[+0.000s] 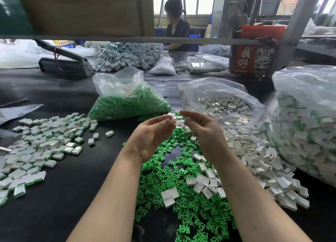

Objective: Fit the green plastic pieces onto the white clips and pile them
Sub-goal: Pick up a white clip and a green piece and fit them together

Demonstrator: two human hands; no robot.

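My left hand is raised above the black table, its fingertips pinched on a white clip. My right hand faces it, fingers curled close to a second white piece; whether it grips that piece is unclear. Loose green plastic pieces lie scattered beneath both hands. Loose white clips spread out to the right. A pile of fitted white-and-green clips lies at the left.
A clear bag of green pieces and a bag of white clips stand behind my hands. A large bag of fitted clips stands at right. A red box, a sealing tool and a seated person are farther back.
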